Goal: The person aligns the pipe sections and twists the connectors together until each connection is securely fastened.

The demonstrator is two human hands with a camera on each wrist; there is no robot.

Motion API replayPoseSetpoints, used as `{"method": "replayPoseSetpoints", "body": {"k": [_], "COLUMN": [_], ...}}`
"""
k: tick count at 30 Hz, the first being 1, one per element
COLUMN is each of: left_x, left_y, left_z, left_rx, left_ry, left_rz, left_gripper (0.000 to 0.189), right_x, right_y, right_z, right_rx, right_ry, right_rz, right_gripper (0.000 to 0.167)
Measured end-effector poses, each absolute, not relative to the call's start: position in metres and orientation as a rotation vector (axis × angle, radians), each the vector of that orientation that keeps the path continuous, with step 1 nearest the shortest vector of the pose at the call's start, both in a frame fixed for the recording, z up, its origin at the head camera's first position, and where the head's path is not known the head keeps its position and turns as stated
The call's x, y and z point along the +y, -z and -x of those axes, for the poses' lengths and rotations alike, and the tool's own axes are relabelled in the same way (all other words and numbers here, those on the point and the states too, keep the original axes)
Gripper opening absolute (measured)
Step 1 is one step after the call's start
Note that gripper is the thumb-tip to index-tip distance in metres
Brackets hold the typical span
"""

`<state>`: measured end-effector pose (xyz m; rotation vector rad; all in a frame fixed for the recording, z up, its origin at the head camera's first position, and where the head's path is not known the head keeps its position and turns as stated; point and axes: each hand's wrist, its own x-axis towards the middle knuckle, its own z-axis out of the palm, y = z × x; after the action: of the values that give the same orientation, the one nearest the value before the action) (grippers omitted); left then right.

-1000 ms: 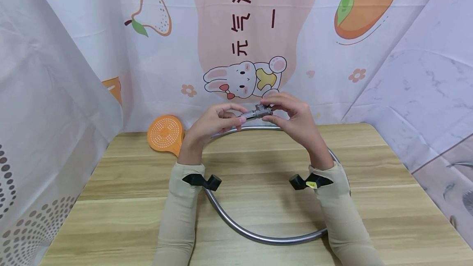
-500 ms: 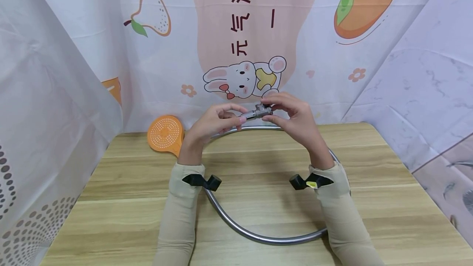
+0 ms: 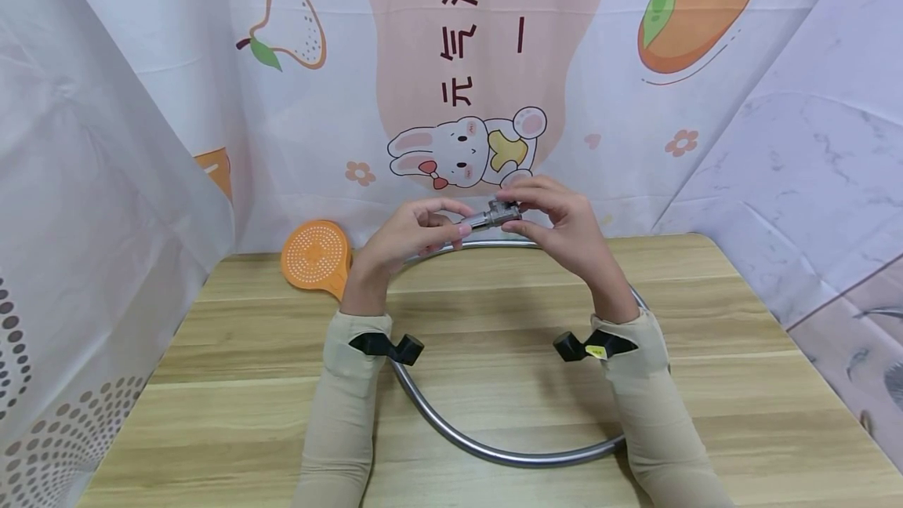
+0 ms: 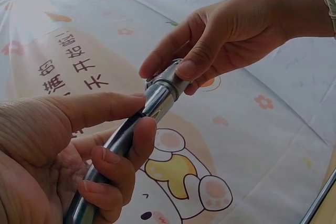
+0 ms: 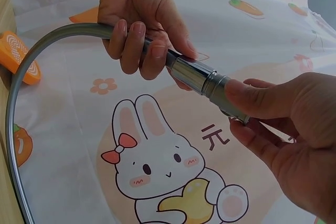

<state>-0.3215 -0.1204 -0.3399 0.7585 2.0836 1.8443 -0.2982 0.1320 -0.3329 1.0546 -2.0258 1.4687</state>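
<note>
My left hand (image 3: 405,235) grips the end of a grey metal shower hose (image 3: 522,459), its fingers wrapped round the chrome end. Thumb and fingers of my right hand (image 3: 560,226) pinch a small silver metal valve fitting (image 3: 502,213). In the right wrist view the hose's chrome connector (image 5: 191,73) meets the valve fitting in one line; whether the threads are engaged is hidden. Both hands hold these parts raised above the far table edge. In the left wrist view the fitting is partly covered by the right fingers.
An orange shower head (image 3: 315,255) lies at the table's back left, its handle partly hidden behind the left wrist. The hose loops over the wooden table (image 3: 247,414) beneath both forearms. A printed curtain (image 3: 303,139) hangs close behind the hands.
</note>
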Motion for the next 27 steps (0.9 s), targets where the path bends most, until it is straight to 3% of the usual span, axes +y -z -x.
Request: {"method": "replayPoseSetpoints", "body": {"k": [27], "left_x": [-0.1206], "left_y": [0.3387], "left_z": [0.3211], "left_rx": [2.098], "left_ry": [-1.836], "left_rz": [-0.697], "left_gripper": [0.021], "right_x": [0.1329], "right_y": [0.3318], "right_z": [0.2997], "right_rx": [-1.938], "right_ry": [-1.561], "right_rz": [-1.097], "right_gripper": [0.036]}}
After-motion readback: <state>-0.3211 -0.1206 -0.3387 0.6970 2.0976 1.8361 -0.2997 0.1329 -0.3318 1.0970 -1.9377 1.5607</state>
